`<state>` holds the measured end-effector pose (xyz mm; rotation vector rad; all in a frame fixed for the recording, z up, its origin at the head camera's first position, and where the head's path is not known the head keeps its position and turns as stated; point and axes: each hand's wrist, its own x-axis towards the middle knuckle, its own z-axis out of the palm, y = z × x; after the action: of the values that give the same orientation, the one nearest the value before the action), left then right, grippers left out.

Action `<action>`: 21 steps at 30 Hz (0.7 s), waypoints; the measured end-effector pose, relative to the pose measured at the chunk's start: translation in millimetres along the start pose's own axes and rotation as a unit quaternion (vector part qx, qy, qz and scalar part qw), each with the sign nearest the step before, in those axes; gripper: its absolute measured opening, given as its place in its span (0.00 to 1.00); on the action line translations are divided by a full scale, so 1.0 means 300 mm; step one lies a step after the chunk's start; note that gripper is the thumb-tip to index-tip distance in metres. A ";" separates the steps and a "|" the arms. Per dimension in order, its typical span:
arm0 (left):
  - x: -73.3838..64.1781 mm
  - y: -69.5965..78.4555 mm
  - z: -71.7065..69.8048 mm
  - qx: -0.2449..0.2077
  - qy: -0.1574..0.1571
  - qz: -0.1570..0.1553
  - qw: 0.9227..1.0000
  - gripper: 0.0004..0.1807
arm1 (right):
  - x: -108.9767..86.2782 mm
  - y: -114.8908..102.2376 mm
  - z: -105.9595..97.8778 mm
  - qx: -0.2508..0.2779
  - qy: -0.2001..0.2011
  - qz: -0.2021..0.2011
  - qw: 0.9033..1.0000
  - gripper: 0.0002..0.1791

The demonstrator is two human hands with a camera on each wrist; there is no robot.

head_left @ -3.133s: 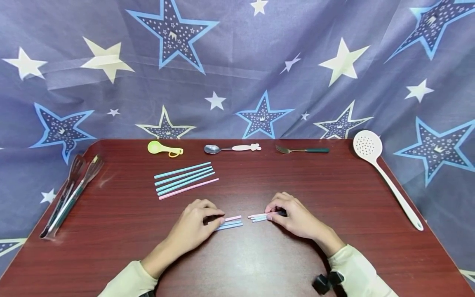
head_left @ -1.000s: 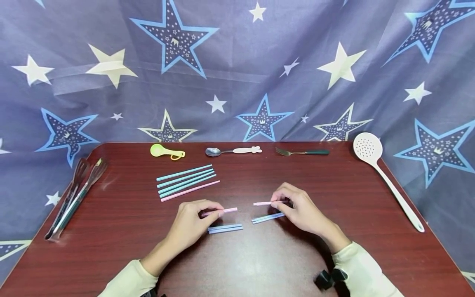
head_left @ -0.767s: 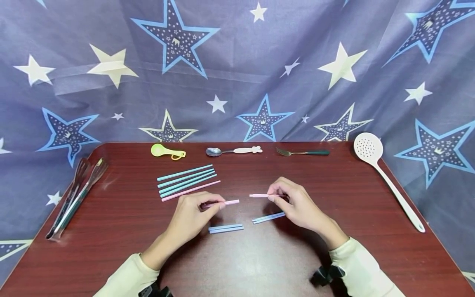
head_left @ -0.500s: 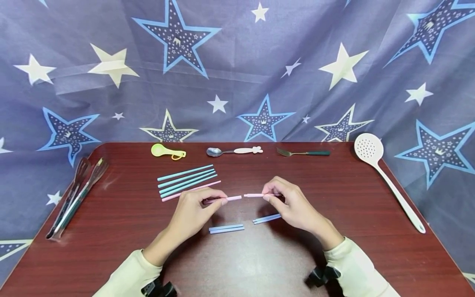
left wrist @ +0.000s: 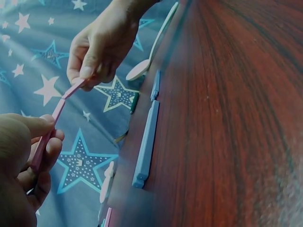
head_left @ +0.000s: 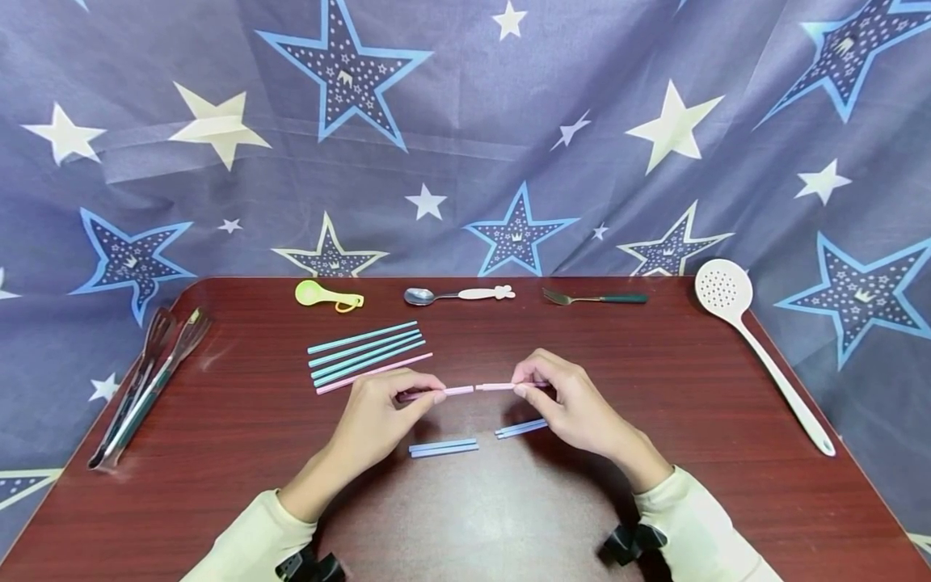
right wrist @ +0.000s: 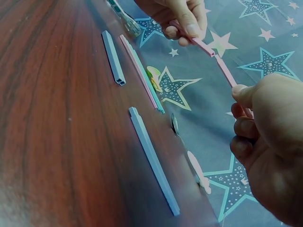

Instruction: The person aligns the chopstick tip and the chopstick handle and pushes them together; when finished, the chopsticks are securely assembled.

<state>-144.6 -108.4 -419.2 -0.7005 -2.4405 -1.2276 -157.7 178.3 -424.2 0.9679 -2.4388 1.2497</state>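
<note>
My left hand (head_left: 378,420) pinches a pink chopstick half (head_left: 460,390) between thumb and fingers, above the table. Opposite, my right hand (head_left: 582,412) pinches a second pink chopstick half (head_left: 498,386). The right wrist view shows a hollow end on the left piece (right wrist: 203,46) and a narrower tip on the right piece (right wrist: 225,71). These ends face each other almost in line; I cannot tell whether they touch. Below the hands lie two blue chopstick halves (head_left: 444,448) side by side, and another blue pair (head_left: 520,428) partly behind the right hand.
Several turquoise chopsticks (head_left: 364,347) and a pink chopstick (head_left: 374,373) lie behind the left hand. Along the back are a yellow-green measuring spoon (head_left: 327,294), a spoon (head_left: 458,295) and a fork (head_left: 595,298). Tongs (head_left: 149,388) lie left, a white skimmer (head_left: 764,356) right.
Both hands have lifted the pink halves away from the blue ones, which stay on the table. The pink halves have moved toward each other until their ends almost meet.
</note>
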 end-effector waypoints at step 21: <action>-0.002 -0.010 0.012 0.015 0.004 0.055 0.998 0.05 | -0.002 -0.006 0.014 -0.005 -0.004 -0.016 1.000 0.07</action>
<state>-145.9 -107.3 -423.5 -0.8092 -2.3739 -1.1481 -155.7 174.4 -425.9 1.0075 -2.4242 1.2238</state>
